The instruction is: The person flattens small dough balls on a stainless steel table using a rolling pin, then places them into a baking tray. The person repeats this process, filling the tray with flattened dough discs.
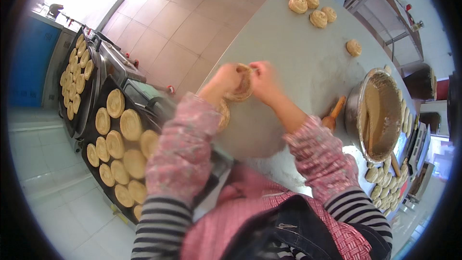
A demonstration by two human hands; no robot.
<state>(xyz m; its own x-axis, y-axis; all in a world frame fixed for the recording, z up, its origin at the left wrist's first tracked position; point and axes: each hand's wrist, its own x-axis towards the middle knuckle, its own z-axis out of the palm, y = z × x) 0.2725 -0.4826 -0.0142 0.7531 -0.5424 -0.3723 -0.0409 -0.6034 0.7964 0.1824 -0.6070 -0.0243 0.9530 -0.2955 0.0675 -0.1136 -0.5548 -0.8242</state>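
A round of coiled dough (239,95) with a darker brownish middle is at the left edge of the metal worktable (278,115). My left hand (225,79) grips its left rim. Pinched fingers of my right hand (265,81) are at its upper right rim. Both hands are blurred, and their fingertips are partly hidden. A second dough round (223,115) lies just nearer to me, partly covered by my left sleeve.
Flattened dough rounds fill a black tray (128,144) on the left, with another loaded tray (92,76) beyond. Coiled dough balls (298,5) sit at the far end. On the right are a wooden-handled tool (334,113), a metal bowl of paste (391,122) and several dough pieces (386,184).
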